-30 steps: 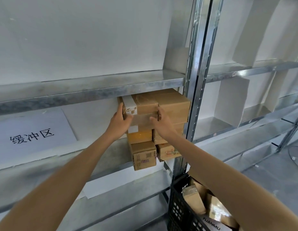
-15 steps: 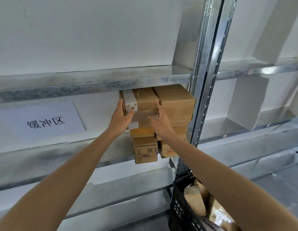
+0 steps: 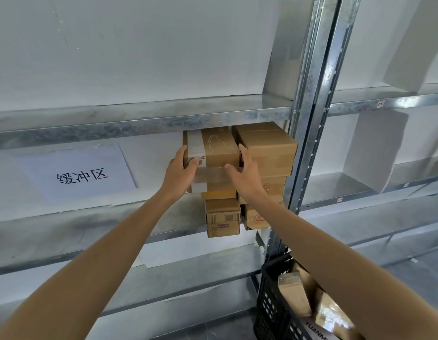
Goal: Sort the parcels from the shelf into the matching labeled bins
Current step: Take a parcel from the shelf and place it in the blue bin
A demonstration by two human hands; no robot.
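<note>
A taped brown cardboard parcel with a white label sits on top of a stack on the metal shelf. My left hand grips its left front corner, thumb across the front. My right hand grips its right side, fingers slid between it and the larger brown box beside it. Several smaller parcels are stacked underneath.
A white sign with Chinese characters leans at the back of the shelf on the left. A black plastic crate holding several parcels stands at lower right. A steel upright separates this bay from the shelves to the right.
My right hand has shifted from the parcel's front to its right side, fingers now between the two top boxes. The view has moved closer to the shelf.
</note>
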